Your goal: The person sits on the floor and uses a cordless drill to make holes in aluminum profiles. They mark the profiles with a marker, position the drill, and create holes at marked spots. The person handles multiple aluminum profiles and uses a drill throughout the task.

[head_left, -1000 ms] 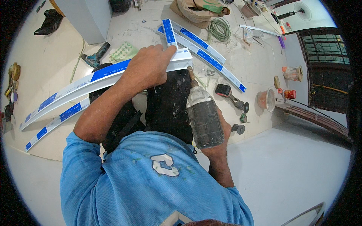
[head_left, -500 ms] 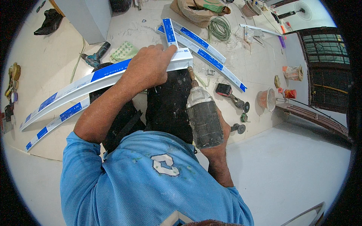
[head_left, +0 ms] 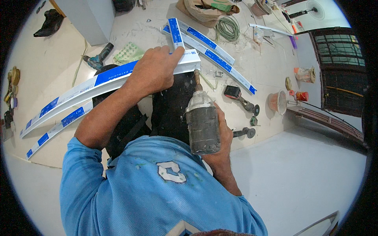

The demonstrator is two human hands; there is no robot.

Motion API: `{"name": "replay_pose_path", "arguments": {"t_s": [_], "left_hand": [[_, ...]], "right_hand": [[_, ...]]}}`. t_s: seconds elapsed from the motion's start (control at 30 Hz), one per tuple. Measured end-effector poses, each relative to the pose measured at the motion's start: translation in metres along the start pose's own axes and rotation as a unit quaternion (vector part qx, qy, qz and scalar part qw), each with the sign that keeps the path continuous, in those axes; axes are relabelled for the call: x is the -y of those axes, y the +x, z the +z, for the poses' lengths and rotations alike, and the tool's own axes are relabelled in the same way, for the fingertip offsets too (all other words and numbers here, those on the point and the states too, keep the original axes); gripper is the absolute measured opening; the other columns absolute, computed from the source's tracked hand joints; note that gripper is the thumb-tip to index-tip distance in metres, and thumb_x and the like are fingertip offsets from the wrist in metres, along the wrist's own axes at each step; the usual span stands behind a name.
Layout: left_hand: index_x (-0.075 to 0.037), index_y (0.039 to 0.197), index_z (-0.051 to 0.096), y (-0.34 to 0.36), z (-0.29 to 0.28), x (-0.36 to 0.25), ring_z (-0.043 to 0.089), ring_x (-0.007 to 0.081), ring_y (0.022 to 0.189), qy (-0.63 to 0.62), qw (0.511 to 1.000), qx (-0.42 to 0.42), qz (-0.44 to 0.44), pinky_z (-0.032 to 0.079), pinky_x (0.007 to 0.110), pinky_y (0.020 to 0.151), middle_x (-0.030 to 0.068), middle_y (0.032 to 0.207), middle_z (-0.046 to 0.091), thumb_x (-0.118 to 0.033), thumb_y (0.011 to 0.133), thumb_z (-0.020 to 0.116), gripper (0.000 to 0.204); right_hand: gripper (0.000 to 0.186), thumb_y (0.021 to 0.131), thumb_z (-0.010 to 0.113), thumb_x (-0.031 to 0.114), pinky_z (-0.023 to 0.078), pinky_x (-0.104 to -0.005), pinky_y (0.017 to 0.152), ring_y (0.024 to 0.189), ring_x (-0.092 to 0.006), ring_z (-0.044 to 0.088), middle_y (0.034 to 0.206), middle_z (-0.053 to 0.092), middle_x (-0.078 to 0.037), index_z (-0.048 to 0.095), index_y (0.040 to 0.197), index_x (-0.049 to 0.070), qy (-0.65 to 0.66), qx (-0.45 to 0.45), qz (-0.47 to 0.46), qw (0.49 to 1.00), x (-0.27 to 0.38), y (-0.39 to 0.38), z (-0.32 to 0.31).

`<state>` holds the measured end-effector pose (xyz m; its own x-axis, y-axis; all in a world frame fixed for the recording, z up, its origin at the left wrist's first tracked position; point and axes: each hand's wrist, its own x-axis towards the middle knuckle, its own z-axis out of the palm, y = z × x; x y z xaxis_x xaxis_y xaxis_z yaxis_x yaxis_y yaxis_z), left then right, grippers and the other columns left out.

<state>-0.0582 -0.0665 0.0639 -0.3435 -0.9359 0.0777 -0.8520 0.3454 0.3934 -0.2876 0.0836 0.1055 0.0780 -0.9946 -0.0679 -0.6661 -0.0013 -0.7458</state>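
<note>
My left hand [head_left: 153,69] grips the long white profile with blue film [head_left: 110,76] near its right end, resting across my dark-clad legs [head_left: 173,112]. A short matching piece [head_left: 175,33] stands crosswise at that end, under my thumb and fingertips. My right hand [head_left: 220,137] is wrapped round the scuffed black-and-grey drill driver [head_left: 202,129], whose bit [head_left: 197,76] points at the profile's end. Whether the tip touches it is too small to tell. Another film-covered strip [head_left: 71,118] lies to the left, and more strips [head_left: 220,59] lie beyond at the right.
A teal power tool [head_left: 96,61], green checked cloth [head_left: 130,53], coiled cable [head_left: 228,29] and angle grinder [head_left: 242,100] lie on the floor. A grey column [head_left: 90,21] stands at back left, a tan sack [head_left: 206,11] at back, buckets [head_left: 277,102] and a dark barred opening [head_left: 338,78] at right.
In the last half second my right hand and the drill have shifted left, the drill now more upright in the picture. My left hand and the profile have barely moved.
</note>
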Motion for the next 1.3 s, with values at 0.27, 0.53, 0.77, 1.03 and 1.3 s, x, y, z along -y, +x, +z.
{"name": "replay_pose_path", "arguments": {"t_s": [0.27, 0.53, 0.77, 1.03, 1.3], "left_hand": [[-0.004, 0.145, 0.057, 0.000, 0.004, 0.003, 0.071, 0.0453, 0.106, -0.003, 1.000, 0.009, -0.003, 0.058, 0.053, 0.094, 0.0248, 0.113, 0.070, -0.003, 0.075, 0.082, 0.075], [-0.004, 0.146, 0.057, 0.000, 0.005, 0.003, 0.071, 0.0433, 0.106, 0.006, 1.000, 0.008, 0.000, 0.058, 0.052, 0.094, 0.0246, 0.112, 0.070, -0.004, 0.077, 0.082, 0.073], [-0.004, 0.143, 0.059, -0.001, 0.006, 0.003, 0.072, 0.0402, 0.101, 0.011, 1.000, -0.012, 0.015, 0.059, 0.051, 0.089, 0.0245, 0.109, 0.071, -0.004, 0.085, 0.079, 0.062], [-0.003, 0.144, 0.058, -0.001, 0.005, 0.003, 0.071, 0.0395, 0.100, 0.008, 1.000, -0.008, 0.015, 0.057, 0.052, 0.089, 0.0242, 0.109, 0.070, -0.004, 0.085, 0.078, 0.062], [-0.002, 0.144, 0.058, -0.001, 0.005, 0.004, 0.071, 0.0416, 0.103, 0.012, 1.000, -0.017, 0.022, 0.058, 0.052, 0.091, 0.0254, 0.111, 0.070, -0.003, 0.084, 0.079, 0.064]], "right_hand": [[0.096, 0.083, 0.093, 0.029, 0.063, -0.0482, 0.098, 0.115, -0.0384, 0.078, 0.128, 0.076, -0.022, 0.043, 0.162, 0.008, -0.005, 0.005, -0.010, 1.000, -0.001, 0.000, 0.000], [0.095, 0.083, 0.093, 0.030, 0.062, -0.0483, 0.099, 0.116, -0.0389, 0.078, 0.130, 0.075, -0.023, 0.044, 0.162, 0.009, 0.000, 0.009, 0.027, 1.000, -0.001, -0.004, 0.004], [0.094, 0.082, 0.093, 0.028, 0.062, -0.0490, 0.099, 0.115, -0.0387, 0.078, 0.128, 0.076, -0.023, 0.046, 0.161, 0.009, 0.000, 0.014, 0.029, 0.999, 0.001, -0.002, 0.001], [0.091, 0.079, 0.093, 0.024, 0.063, -0.0475, 0.093, 0.109, -0.0393, 0.079, 0.119, 0.079, -0.022, 0.050, 0.157, 0.006, -0.007, 0.021, 0.027, 0.999, -0.002, 0.001, -0.006], [0.069, 0.080, 0.088, 0.012, 0.062, -0.0407, 0.087, 0.100, -0.0293, 0.081, 0.111, 0.080, -0.019, 0.060, 0.142, -0.002, -0.031, 0.029, -0.017, 0.999, 0.001, 0.010, -0.020]]}}
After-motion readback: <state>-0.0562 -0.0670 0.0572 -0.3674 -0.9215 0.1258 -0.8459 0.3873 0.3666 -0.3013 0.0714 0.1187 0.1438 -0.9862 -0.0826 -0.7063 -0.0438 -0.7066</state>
